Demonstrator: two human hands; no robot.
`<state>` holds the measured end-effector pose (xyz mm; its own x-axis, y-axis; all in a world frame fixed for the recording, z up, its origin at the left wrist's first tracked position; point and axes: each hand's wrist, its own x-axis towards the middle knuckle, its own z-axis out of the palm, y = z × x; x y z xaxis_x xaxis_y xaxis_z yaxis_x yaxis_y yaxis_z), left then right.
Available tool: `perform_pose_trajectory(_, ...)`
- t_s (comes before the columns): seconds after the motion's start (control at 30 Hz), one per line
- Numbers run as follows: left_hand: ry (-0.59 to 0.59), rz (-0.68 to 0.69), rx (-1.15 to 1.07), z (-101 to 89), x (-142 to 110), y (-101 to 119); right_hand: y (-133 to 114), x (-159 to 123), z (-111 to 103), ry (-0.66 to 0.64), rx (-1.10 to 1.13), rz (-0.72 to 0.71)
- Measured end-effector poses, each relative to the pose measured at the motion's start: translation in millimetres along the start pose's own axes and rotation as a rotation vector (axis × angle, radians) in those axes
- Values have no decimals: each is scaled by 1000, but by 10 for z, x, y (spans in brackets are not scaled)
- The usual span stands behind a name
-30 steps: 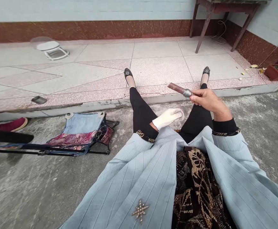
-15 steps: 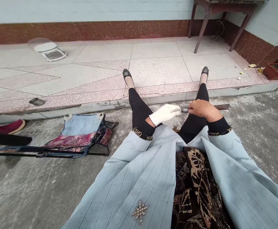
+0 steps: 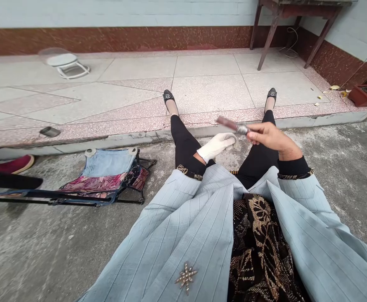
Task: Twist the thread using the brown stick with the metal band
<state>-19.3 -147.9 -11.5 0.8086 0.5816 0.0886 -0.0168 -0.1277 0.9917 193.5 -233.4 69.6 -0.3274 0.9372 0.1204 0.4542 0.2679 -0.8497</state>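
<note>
My right hand [image 3: 270,136] is bare and closed round a short dark reddish rod with a silver metal band [image 3: 234,125]; the rod points up and to the left and looks motion-blurred. My left hand [image 3: 217,146] wears a white glove and sits just below the rod's free end, fingers curled, possibly over a white cloth; I cannot tell whether it touches the rod. Both hands hover between my outstretched legs in black trousers, above the rough concrete ground.
A folded fabric chair [image 3: 108,176] lies on the ground at left, with a red shoe [image 3: 11,164] beyond it. A raised tiled step [image 3: 123,96] runs across ahead, carrying a white stool [image 3: 66,65] and wooden table legs [image 3: 267,35]. A planter [image 3: 364,94] stands far right.
The right hand lowered the rod to the gloved hand half a second ago, then lifted it again, its end pointing up-left. The gloved left hand rose slightly toward it.
</note>
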Motion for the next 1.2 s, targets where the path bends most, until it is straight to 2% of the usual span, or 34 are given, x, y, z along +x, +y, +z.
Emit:
perform_pose_trajectory(0.1, -101, -12, -23, 93, -49, -25, 62, 59, 18, 206, 46, 12)
perform_pose_trajectory(0.27, -131, -29, 141, 108, -145, 112, 180, 121, 35, 338, -113, 125)
perform_pose_trajectory(0.37, -141, 3, 288, 73, -186, 207, 201, 118, 39, 359, -322, 174)
perform_pose_trajectory(0.53, -69, 17, 544, 22, -225, 337, 158, 73, 47, 303, -570, 265)
perform_pose_trajectory(0.63, -61, 52, 758, -12, -223, 448, 120, 73, 73, 191, -717, 333)
perform_pose_trajectory(0.73, -62, 100, 920, -69, -183, 549, 78, 81, 90, -71, -814, 362)
perform_pose_trajectory(0.83, -86, 138, 842, -138, -105, 560, 22, 52, 72, -445, -605, 266)
perform_pose_trajectory(0.87, -100, 140, 762, -155, -75, 536, 0, 33, 58, -544, -475, 215)
perform_pose_trajectory(0.9, -107, 139, 667, -163, -45, 500, -21, 11, 43, -590, -346, 163)
perform_pose_trajectory(0.93, -96, 140, 568, -162, -19, 454, -41, -10, 27, -563, -233, 116)
perform_pose_trajectory(0.97, -71, 136, 472, -151, 1, 402, -59, -28, 11, -470, -145, 76)
perform_pose_trajectory(1.07, 45, 82, 245, -68, 16, 252, -91, -49, -30, -47, -21, 9)
perform_pose_trajectory(1.13, 19, 31, 203, -1, -13, 191, -96, -36, -48, 133, 10, 1)
perform_pose_trajectory(1.2, -47, 16, 241, 50, -59, 173, -90, -15, -58, 240, 19, 13)
